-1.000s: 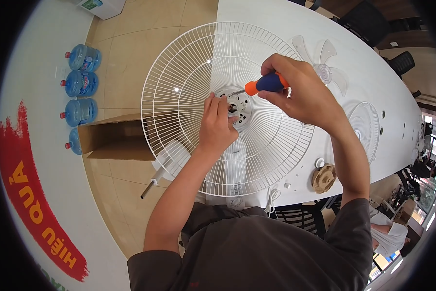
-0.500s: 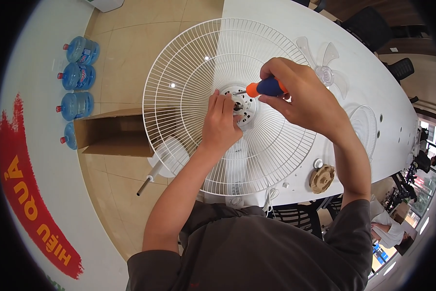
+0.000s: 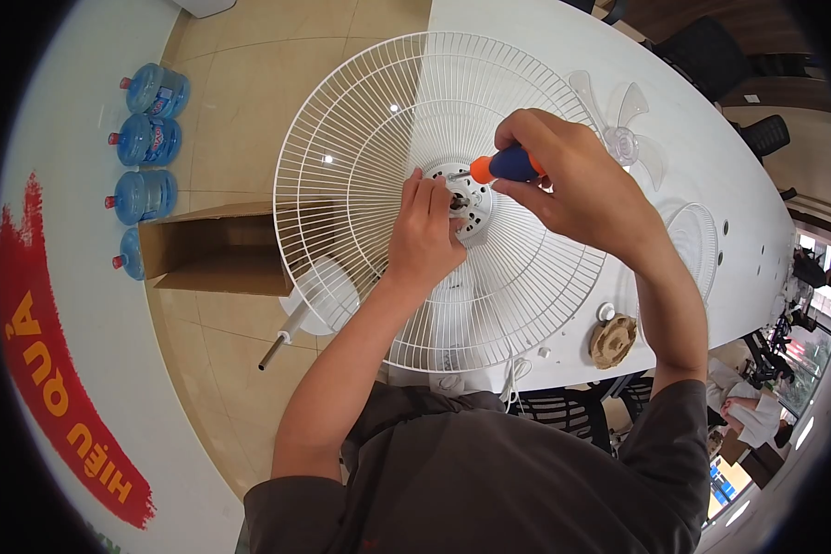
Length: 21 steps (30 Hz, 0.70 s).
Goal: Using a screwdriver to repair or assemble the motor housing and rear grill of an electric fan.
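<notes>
Gripping a blue-and-orange-handled screwdriver (image 3: 510, 166) in the right hand (image 3: 577, 175), fingers wrapped round the handle, slim metal shaft pointing left at the middle of the large round white wire fan guard (image 3: 526, 268). Can't confirm the tip is seated. Left hand (image 3: 424, 231) is at the guard's centre, fingers bunched close together over the left side of the round white plastic hub plate (image 3: 475, 218); can't tell if they pinch a part or just steady it. Guard lies face up, left part out over the beige tiled floor (image 3: 249, 92), right part over the white bench (image 3: 563, 42). Handling guess: guard is light for its span, springy at the wires, stiffer at hub and rim; best hold is the hub plate, or opposite sides of the rim if lifting. Painted wire may be a bit slick, and plastic hub could crack if overtorqued. Screwdriver should be rigid, easy to grip; hold by the fat handle. Right of guard: clear three-blade plastic fan blade (image 3: 622, 145), smaller white wire guard (image 3: 697, 245). Lower right of guard: small white plastic knob (image 3: 606, 312), brown moulded pulp piece (image 3: 612, 342). Left of guard, on the floor: open brown cardboard box (image 3: 217, 268).
</notes>
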{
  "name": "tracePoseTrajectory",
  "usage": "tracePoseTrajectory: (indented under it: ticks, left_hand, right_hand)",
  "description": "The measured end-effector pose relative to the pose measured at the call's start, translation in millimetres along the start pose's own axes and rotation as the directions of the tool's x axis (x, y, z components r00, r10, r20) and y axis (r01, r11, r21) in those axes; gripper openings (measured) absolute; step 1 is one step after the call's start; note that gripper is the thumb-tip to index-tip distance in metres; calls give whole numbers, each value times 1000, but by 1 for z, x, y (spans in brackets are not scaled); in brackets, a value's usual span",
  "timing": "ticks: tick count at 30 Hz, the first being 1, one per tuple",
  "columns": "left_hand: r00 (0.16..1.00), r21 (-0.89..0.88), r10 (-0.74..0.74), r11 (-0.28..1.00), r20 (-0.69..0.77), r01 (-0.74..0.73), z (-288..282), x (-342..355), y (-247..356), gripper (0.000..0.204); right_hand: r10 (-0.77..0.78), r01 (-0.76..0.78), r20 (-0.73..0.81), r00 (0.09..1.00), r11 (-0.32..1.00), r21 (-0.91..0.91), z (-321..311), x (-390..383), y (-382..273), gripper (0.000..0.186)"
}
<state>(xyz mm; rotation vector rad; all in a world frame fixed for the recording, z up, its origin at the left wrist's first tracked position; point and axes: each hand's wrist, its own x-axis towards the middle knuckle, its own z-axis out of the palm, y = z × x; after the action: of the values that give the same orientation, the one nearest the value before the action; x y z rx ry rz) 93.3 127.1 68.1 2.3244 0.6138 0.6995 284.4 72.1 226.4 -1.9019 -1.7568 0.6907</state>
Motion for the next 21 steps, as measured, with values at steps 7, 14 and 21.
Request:
tracePoseTrajectory:
  ticks: [7, 14, 21]
  left_hand:
    - [1000, 14, 22, 1000, 3, -22, 2, -1, -2, 48]
    - [999, 25, 27, 999, -23, -26, 6, -4, -6, 53]
    - [1000, 6, 0, 1000, 15, 0, 0, 1, 1, 50]
  right_hand:
    - [115, -78, 90, 989, 936, -342, 1, 9, -6, 55]
    - [-135, 87, -150, 979, 953, -292, 5, 11, -6, 62]
    - [-113, 126, 60, 992, 928, -352, -13, 13, 6, 63]
